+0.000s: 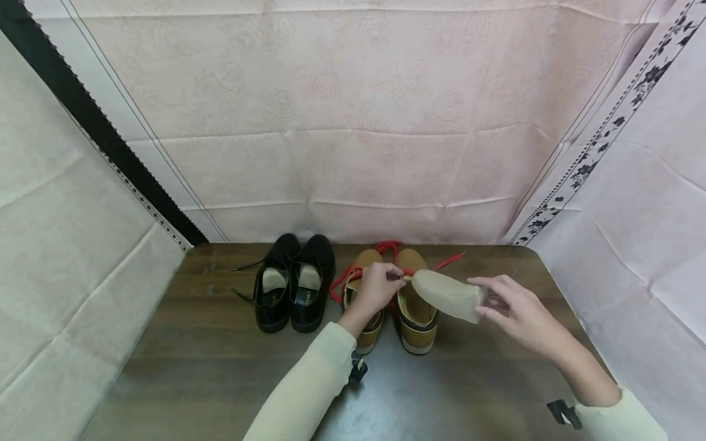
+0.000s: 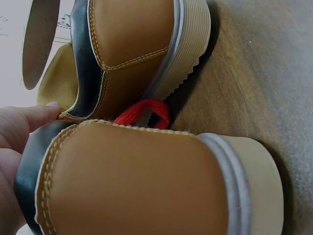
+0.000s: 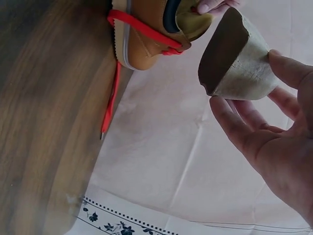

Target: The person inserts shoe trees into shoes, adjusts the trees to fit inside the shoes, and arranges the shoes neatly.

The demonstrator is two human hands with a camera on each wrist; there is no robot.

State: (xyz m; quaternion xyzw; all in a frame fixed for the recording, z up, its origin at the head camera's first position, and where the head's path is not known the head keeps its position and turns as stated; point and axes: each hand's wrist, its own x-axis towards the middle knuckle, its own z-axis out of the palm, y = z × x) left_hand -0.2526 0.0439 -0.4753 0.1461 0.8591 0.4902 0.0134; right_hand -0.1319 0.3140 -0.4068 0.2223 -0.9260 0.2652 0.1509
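My right hand [image 1: 510,309] holds a grey-beige moulded paper shoe insert [image 1: 449,297] by its wide end, thumb on one side and fingers on the other. In the right wrist view the insert [image 3: 242,61] shows a hollow underside. Its rounded tip hangs over the opening of the right-hand tan shoe [image 1: 417,337]. My left hand [image 1: 379,286] reaches across the left-hand tan shoe [image 1: 368,340] and pinches the right-hand shoe's tongue [image 2: 58,78]. Red laces [image 1: 449,261] lie loose around both tan shoes.
A pair of black shoes [image 1: 325,251] stands to the left, with pale inserts [image 1: 309,277] inside and loose black laces. Everything rests on a brown wooden table [image 1: 209,343]. Pale patterned cloth [image 1: 353,171] hangs behind and along both sides.
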